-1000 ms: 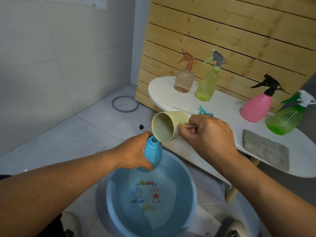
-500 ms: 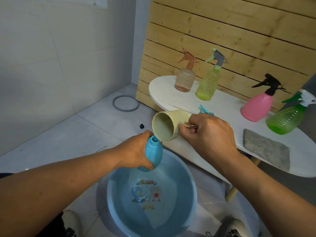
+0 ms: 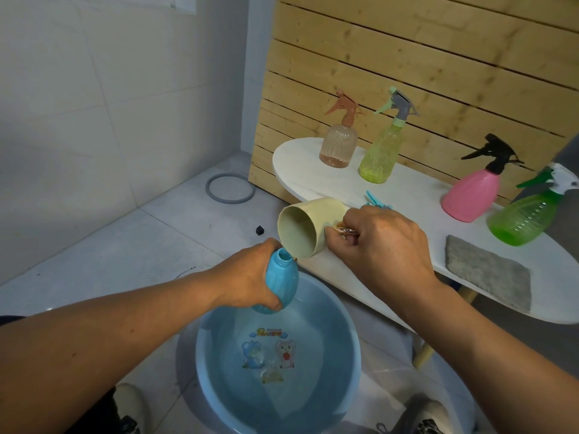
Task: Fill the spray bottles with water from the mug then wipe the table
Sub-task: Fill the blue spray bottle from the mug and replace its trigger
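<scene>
Blue plastic, the uncapped spray bottle [image 3: 281, 285] sits gripped in the left hand [image 3: 247, 281] over a blue basin [image 3: 344, 321] of water. The right hand [image 3: 383, 242] grips the handle of the cream mug [image 3: 300, 230], tipped with its lip at the bottle's neck; its inside looks empty. Behind, the white table [image 3: 313, 180] carries four capped spray bottles, and a grey cloth [image 3: 488, 272] near its front edge.

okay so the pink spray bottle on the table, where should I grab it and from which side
Grip the pink spray bottle at its narrow neck just under the black trigger head, fingers wrapping from the near side. It stands upright, its body is wide and rounded, and the nozzle points left. The green bottle leans close on its right, so coming from the front or left looks clearer.
</scene>
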